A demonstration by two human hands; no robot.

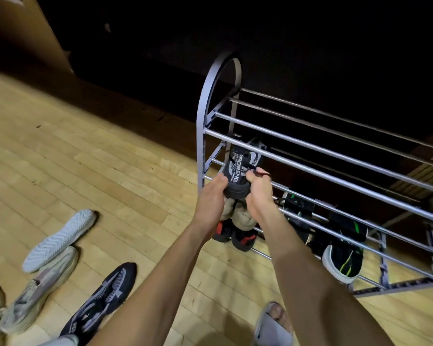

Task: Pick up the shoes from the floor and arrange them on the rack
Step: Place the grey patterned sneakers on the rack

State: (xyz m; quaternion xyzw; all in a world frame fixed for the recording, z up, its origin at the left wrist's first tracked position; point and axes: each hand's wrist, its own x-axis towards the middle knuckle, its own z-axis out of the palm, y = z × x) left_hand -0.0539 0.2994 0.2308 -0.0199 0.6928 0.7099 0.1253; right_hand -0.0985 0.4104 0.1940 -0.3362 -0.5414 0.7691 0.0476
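Gripping the heel end of a black knit shoe, both hands work together: left hand curled round the heel's left side, right hand clenched on the right side, apparently also pinching a lace. Toe points away, into the rack, passing under the rack's upper front bar — likely a two-handed hold to steer the shoe level onto the middle bars at the rack's left end. Whether the sole already rests on the bars, cannot tell.

Below the hands, on the rack's lower tiers: a tan pair, then a black-and-red pair. Further right on the rack, dark shoes with green accents.

Left of the rack, on the wood floor, not yet shelved: the matching black knit shoe, grey-beige sneakers, one white sole upturned. Judgement: task partway done.
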